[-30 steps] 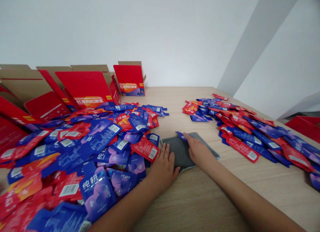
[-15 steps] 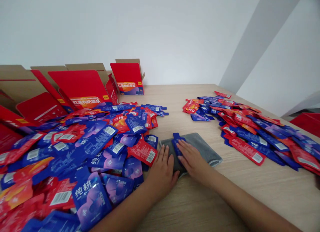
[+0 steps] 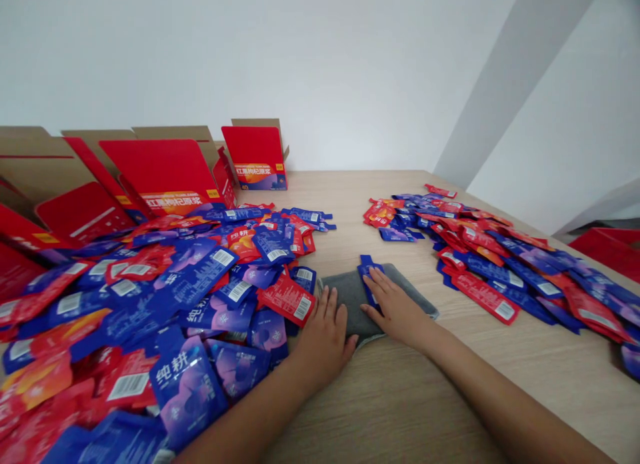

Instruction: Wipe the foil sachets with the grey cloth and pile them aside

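Observation:
A folded grey cloth point(image 3: 354, 305) lies on the table in front of me. My left hand point(image 3: 323, 334) rests flat on its left edge, fingers stretched out, beside a red pouch point(image 3: 287, 299) at the border of the big pile. On top of the cloth is a blue pouch point(image 3: 367, 264), its spout end pointing away from me. My right hand point(image 3: 395, 307) lies flat over this pouch with extended fingers, covering much of it.
A large heap of blue and red pouches point(image 3: 193, 274) spreads over the left side. Another pile of pouches point(image 3: 493, 251) lies on the right. Open red cartons stand behind the left heap, with a smaller red carton point(image 3: 255, 156) near the wall.
My right hand has slid a little to the right and away from me, and the blue pouch has shifted with it across the cloth. My left hand stays in place.

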### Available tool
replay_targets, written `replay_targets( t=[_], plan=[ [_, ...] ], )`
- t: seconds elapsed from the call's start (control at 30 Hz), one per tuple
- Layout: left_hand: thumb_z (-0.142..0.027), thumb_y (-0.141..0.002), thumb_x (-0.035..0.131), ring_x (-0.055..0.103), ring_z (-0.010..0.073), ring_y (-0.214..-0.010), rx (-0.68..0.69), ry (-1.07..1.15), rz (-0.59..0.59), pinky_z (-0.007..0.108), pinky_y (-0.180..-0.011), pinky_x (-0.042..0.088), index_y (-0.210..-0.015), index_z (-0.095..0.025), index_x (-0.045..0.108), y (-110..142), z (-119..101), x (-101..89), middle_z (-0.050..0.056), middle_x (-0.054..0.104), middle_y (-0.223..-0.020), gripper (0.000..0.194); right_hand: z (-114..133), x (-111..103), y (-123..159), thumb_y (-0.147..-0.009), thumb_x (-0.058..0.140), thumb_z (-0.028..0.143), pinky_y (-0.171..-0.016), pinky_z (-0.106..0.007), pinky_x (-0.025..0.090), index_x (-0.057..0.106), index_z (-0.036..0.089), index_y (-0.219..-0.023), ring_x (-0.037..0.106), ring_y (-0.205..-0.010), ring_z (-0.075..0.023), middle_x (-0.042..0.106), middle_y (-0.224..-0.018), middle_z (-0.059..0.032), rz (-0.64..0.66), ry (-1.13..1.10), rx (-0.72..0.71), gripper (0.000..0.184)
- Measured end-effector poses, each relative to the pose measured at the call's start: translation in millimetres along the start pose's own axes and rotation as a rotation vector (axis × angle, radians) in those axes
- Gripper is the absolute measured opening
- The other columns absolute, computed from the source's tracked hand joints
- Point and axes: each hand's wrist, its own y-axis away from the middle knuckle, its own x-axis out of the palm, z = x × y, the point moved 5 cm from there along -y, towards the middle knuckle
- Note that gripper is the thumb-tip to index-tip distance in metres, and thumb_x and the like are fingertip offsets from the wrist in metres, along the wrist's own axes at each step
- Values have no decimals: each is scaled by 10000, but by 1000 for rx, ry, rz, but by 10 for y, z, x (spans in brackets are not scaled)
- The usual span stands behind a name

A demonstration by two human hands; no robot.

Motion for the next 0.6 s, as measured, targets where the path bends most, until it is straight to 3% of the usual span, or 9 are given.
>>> replay_targets(
  t=[0.13, 0.2, 0.37, 0.47, 0.6],
  plan=[
    [-332, -851, 552, 228, 388, -1342, -9, 2, 2, 525, -1047, 315, -1214, -4, 486, -1, -9, -5, 298, 335, -1409, 494, 279, -82, 32, -776, 433, 133, -1070, -452, 351, 452, 45, -1334, 385, -1313, -271, 450, -1388, -204, 42, -134, -85, 565],
    [-331, -843, 563, 230, 387, -1342, -18, 6, 6, 528, -1046, 316, -1223, -4, 475, 2, -7, -5, 296, 334, -1411, 509, 304, -151, 20, -748, 384, 71, -1056, -434, 376, 418, 77, -1360, 455, -1264, -237, 504, -1349, -174, -11, -248, -69, 612],
    [-362, -867, 523, 242, 376, -1345, -19, 20, 1, 523, -1042, 321, -1209, -32, 487, 6, -5, -18, 280, 343, -1414, 477, -82, -270, -9, -852, 349, 152, -997, -427, 437, 257, 189, -1435, 510, -1211, -195, 532, -1327, -126, -305, -583, 171, 591],
    [-373, -865, 526, 245, 373, -1346, -19, 15, -6, 520, -1041, 323, -1205, -35, 489, 6, 2, -3, 280, 356, -1408, 481, -186, -277, 25, -878, 379, 248, -1008, -465, 418, 327, 168, -1404, 453, -1262, -229, 488, -1363, -150, -353, -466, 190, 535],
    [-384, -862, 524, 227, 370, -1354, -13, 19, -51, 537, -1037, 322, -1201, -50, 489, 15, 10, 28, 272, 359, -1410, 477, 94, -117, 94, -868, 411, 232, -1023, -475, 398, 527, 103, -1270, 457, -1253, -279, 527, -1322, -183, -87, -106, -10, 438]
  ],
)
